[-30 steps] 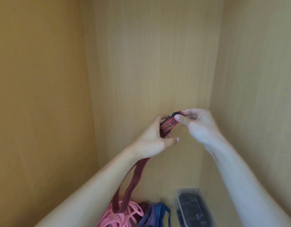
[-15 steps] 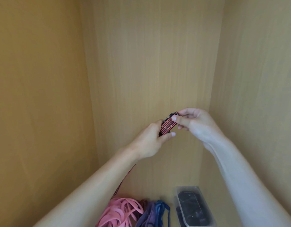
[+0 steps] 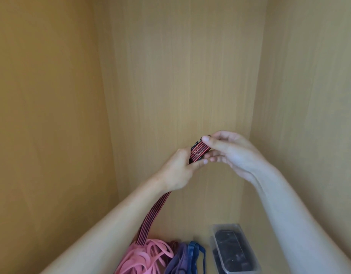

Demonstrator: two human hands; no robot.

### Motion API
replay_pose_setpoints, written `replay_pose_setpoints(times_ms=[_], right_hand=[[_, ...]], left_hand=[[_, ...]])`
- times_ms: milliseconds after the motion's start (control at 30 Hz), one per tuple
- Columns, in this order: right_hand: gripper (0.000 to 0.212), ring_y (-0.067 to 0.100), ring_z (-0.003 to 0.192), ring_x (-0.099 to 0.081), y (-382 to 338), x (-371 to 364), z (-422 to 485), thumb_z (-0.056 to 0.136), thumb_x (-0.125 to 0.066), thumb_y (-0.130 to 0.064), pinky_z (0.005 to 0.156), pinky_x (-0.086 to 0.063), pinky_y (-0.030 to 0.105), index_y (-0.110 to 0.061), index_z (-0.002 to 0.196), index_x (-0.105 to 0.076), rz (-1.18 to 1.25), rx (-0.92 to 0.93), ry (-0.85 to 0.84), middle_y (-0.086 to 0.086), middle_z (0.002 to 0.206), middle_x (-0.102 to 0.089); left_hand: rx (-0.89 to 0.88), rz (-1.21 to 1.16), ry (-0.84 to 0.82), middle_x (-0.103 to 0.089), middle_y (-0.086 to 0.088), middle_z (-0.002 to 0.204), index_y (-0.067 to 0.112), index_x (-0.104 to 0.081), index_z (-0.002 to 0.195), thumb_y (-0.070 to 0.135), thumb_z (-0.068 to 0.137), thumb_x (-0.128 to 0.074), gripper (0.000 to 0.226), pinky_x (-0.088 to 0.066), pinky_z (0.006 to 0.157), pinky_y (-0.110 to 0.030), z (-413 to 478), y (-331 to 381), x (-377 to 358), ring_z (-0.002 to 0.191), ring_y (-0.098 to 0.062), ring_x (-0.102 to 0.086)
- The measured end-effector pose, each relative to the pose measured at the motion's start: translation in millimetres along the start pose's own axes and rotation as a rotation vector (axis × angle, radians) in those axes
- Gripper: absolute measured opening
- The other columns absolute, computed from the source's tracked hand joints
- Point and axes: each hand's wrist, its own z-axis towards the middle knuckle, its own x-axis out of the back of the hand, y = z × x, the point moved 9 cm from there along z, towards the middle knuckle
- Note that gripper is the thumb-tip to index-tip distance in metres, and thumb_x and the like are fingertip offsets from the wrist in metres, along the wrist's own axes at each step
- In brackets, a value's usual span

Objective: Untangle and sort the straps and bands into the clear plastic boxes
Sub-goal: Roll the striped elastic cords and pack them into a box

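Wood-grain panels close in on three sides, with a floor of the same wood at the bottom of the view. Nearest, on that floor, lies a tangled heap of pink bands (image 3: 145,256). Touching its right side are purple bands (image 3: 178,258) and then a blue strap (image 3: 194,254), both running roughly front to back. Just right of these stands a clear box (image 3: 226,226) with its long side pointing away from the viewer. Dark items (image 3: 230,248) lie inside it, too blurred to name.

Out of the pink heap rises a red strap (image 3: 150,216) with black stripes along its length. Its long axis slants steeply up and to the right, passing behind the left forearm to the left hand (image 3: 176,171). That hand has its fingers curled round the strap, with the thumb pressed across the front. Above the thumb the strap's upper end (image 3: 199,153) shows flat to the camera, stripes still pointing up and right, with stitching on its face. A dark edge runs along its top – whether that is a buckle cannot be told.

The right hand (image 3: 234,153) meets it there, pinching the top end between thumb and forefinger. Its other fingers reach loosely toward the left thumb. Both hands are held high above the floor, in front of the back panel (image 3: 180,76) – near its corner with the right panel (image 3: 309,95).
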Motion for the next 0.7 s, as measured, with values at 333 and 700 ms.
replay_pose_setpoints(times_ms=[333, 700], right_hand=[[0.014, 0.010, 0.055, -0.063, -12.0, 10.6, -0.8, 0.083, -0.080, -0.012, 0.057, -0.051, 0.018, -0.006, 0.086, -0.068, -0.222, 0.085, 0.123, 0.006, 0.069, -0.072], [0.016, 0.007, 0.055, -0.062, 4.2, 17.5, 6.1, 0.085, -0.080, -0.014, 0.058, -0.050, 0.015, -0.006, 0.091, -0.068, -0.258, 0.056, 0.147, 0.002, 0.072, -0.072]], left_hand=[[0.237, -0.357, -0.135, -0.053, -0.002, 0.066, -0.005, -0.067, 0.103, 0.012, 0.090, -0.070, 0.022, -0.035, 0.050, -0.025, -1.5, -23.0, -6.2, 0.050, -0.013, -0.041], [0.331, -0.384, -0.288, -0.057, -0.002, 0.061, -0.008, -0.060, 0.108, 0.017, 0.106, -0.048, 0.028, -0.046, 0.049, -0.025, -6.4, -27.6, -18.4, 0.047, -0.013, -0.049]])
